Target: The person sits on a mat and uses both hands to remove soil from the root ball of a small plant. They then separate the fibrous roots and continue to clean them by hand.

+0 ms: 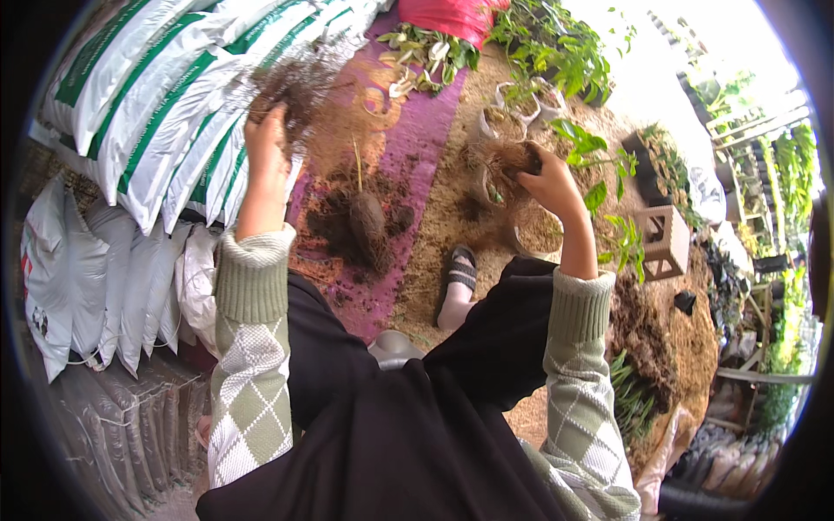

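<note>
My left hand [266,146] is raised beside the stacked sacks, gripping a dark clump of fine, wiry roots or fibre [293,91] that looks blurred. Off to the right, my right hand [555,182] grips a browner tuft of fibre [508,159], with white grow bags just behind it. Between the hands, a brown, fibre-covered root ball [369,225] with a thin pale stem lies on a purple printed sheet [427,140]. Loose dark soil [329,218] is scattered around the root ball.
White-and-green sacks [163,98] are piled at left, above plain white sacks [85,260]. Potted leafy plants [554,49] and cut leaves [433,62] lie beyond. A beige plastic crate [661,241] and a heap of brown fibre [642,325] are at right. My sandalled foot [461,277] rests below.
</note>
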{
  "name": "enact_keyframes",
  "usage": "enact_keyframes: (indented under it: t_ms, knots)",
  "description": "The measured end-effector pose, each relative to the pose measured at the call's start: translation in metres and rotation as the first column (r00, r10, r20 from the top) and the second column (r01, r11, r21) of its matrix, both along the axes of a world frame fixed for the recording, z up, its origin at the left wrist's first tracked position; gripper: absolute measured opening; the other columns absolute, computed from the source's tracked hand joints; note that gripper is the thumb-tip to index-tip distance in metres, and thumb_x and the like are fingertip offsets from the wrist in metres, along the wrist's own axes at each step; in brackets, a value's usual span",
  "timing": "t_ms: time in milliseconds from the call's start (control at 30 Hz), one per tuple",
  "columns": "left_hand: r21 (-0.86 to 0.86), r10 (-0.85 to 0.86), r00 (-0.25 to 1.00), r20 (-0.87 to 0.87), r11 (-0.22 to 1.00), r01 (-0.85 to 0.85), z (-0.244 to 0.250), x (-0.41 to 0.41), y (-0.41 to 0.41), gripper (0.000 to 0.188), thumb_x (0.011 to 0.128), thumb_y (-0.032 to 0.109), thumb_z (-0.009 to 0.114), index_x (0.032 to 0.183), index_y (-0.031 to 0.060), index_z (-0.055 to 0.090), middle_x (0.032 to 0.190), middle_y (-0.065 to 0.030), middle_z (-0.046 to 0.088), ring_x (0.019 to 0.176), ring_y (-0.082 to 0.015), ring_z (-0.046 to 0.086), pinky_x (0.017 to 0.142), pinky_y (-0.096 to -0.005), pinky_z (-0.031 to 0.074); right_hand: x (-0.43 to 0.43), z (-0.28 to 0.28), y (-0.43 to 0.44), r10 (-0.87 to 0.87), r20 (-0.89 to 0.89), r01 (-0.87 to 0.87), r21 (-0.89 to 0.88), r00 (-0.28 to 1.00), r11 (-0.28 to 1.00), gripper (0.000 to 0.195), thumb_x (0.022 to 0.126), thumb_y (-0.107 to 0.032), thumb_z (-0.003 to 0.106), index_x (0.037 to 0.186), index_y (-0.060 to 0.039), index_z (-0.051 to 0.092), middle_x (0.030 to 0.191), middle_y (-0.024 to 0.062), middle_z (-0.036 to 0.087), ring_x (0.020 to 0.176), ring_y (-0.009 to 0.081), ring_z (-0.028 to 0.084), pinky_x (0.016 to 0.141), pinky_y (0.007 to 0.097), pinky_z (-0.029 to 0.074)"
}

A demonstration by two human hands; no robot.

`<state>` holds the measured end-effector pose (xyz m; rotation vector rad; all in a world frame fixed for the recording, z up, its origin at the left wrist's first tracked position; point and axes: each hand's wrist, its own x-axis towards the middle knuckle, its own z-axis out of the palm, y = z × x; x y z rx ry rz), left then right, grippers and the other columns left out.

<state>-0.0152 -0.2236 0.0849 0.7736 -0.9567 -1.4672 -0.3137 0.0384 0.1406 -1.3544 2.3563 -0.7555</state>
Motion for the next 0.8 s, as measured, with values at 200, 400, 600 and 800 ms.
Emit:
enact_keyframes:
  t_ms: [200, 400, 600, 800]
  knots:
    - [0.002, -0.021, 1.000, -0.013, 1.000, 0.021, 0.008, 0.001, 0.006, 0.029, 0.080, -0.001, 0.056, 0.108, -0.0008, 0.058, 0.101, -0.0107, 0.062, 0.087, -0.0208, 0.063, 0.073, -0.0329, 0.053, -0.031, -0.049, 0.040, 0.163, -0.148, -0.093, 0.393, 0.975, 0.915, 0.057, 0.064, -0.012, 0.067, 0.117, 0.0021, 0.050, 0.103, 0.0226, 0.060, 0.099, 0.0353, 0.057, 0.086, 0.0397, 0.045]
    - [0.048, -0.054, 0.998, 0.042, 0.997, 0.052, 0.022, 0.004, 0.014, 0.026, 0.079, 0.000, 0.058, 0.105, -0.0034, 0.059, 0.098, -0.0123, 0.063, 0.085, -0.0218, 0.064, 0.072, -0.0316, 0.054, -0.042, -0.072, 0.073, 0.174, -0.200, -0.027, 0.577, 0.964, 0.816, 0.050, 0.064, -0.021, 0.070, 0.109, -0.0038, 0.056, 0.101, 0.0183, 0.062, 0.096, 0.0337, 0.059, 0.083, 0.0397, 0.047]
    - [0.044, -0.098, 0.995, 0.011, 0.994, 0.098, 0.021, -0.012, 0.031, 0.032, 0.078, 0.001, 0.059, 0.109, -0.0061, 0.053, 0.101, -0.0149, 0.062, 0.090, -0.0229, 0.062, 0.075, -0.0351, 0.054, -0.015, -0.026, 0.068, -0.007, -0.219, 0.115, 0.483, 0.976, 0.868, 0.050, 0.067, -0.024, 0.072, 0.112, -0.0065, 0.057, 0.093, 0.0144, 0.065, 0.088, 0.0284, 0.062, 0.077, 0.0365, 0.048]
    - [0.205, -0.297, 0.834, 0.464, 0.953, 0.226, 0.030, -0.034, 0.080, 0.081, 0.075, 0.027, 0.069, 0.131, -0.0129, 0.025, 0.130, -0.0297, 0.038, 0.120, -0.0344, 0.041, 0.102, -0.0416, 0.032, 0.042, 0.005, 0.010, 0.164, -0.104, -0.168, -0.034, 0.981, 0.985, 0.050, 0.075, -0.024, 0.069, 0.119, -0.0084, 0.054, 0.098, 0.0127, 0.062, 0.086, 0.0223, 0.060, 0.074, 0.0340, 0.048]
